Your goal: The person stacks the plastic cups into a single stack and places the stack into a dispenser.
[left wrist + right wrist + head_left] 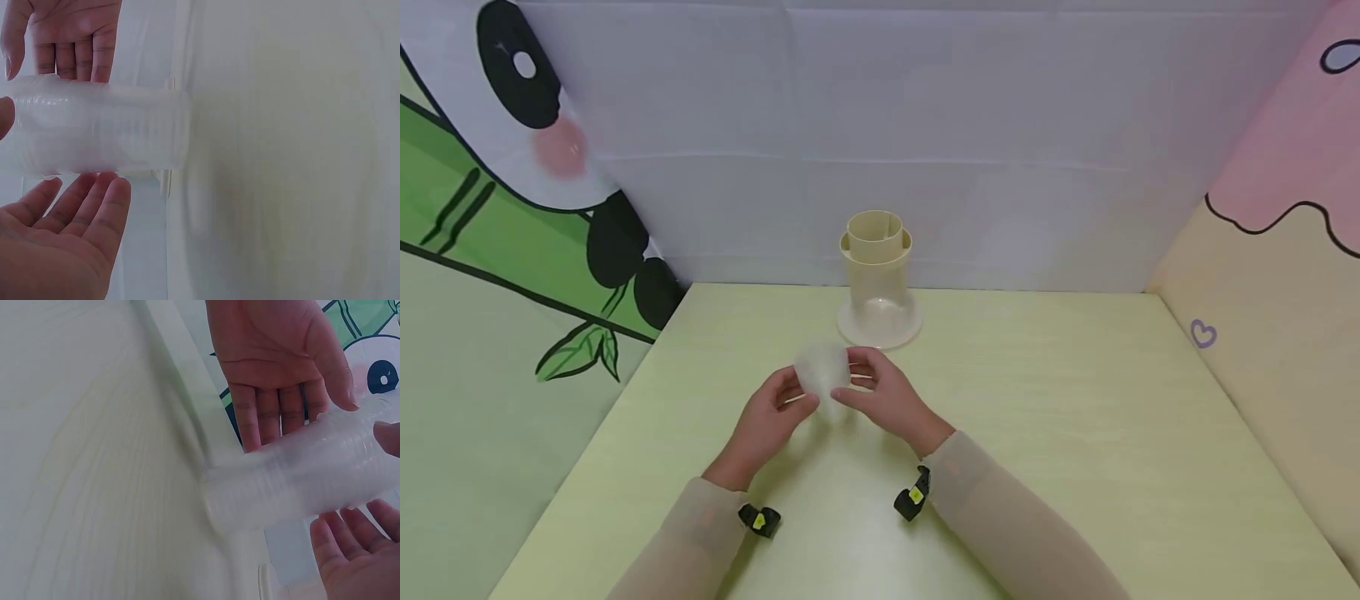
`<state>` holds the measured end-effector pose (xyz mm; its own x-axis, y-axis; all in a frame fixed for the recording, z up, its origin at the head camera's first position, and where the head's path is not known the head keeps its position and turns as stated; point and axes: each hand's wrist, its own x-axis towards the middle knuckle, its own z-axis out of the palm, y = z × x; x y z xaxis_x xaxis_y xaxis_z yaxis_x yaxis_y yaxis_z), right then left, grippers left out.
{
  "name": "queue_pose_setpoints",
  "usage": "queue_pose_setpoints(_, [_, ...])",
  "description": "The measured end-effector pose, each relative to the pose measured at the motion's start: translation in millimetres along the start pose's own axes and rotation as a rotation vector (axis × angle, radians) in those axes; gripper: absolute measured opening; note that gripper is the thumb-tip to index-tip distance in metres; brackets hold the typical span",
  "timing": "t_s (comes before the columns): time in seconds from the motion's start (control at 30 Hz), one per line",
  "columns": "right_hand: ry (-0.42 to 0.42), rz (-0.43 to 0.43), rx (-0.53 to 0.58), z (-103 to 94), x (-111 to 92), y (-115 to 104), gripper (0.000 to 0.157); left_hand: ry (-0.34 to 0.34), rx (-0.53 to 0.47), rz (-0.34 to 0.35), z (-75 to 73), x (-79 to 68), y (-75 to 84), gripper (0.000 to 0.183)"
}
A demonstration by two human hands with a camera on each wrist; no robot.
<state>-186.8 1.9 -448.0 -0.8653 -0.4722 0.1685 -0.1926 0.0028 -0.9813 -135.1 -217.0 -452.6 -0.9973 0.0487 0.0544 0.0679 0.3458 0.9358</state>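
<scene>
Between the two hands stands a stack of translucent plastic cups (822, 367), upright and apparently in a clear wrapper. My left hand (767, 423) holds it from the left, thumb on the near side and fingers toward the far side. From the right, my right hand (891, 398) holds it the same way. In the left wrist view the cup stack (106, 128) runs sideways, its lower end close to the table. The right wrist view shows the stack (294, 478) slanted; whether it touches the tabletop I cannot tell.
Behind the hands, a cream cylindrical holder (878, 282) with a smaller tube in its top stands on a round base. The pale wooden table (1075, 433) ends at a white back wall (962, 100). Printed cartoon panels flank both sides.
</scene>
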Motion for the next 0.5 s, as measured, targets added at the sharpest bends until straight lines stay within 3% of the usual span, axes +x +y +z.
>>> queue_pose_setpoints(0.2, [-0.014, 0.018, 0.0, -1.3, 3.2, 1.4, 0.061, -0.011, -0.021, 0.002, 3.9, 3.7, -1.5, 0.063])
queue_pose_setpoints(0.5, [-0.02, -0.005, -0.019, -8.9, 6.2, -3.5, 0.062, 0.041, -0.04, 0.015, 14.2, 8.3, 0.6, 0.059])
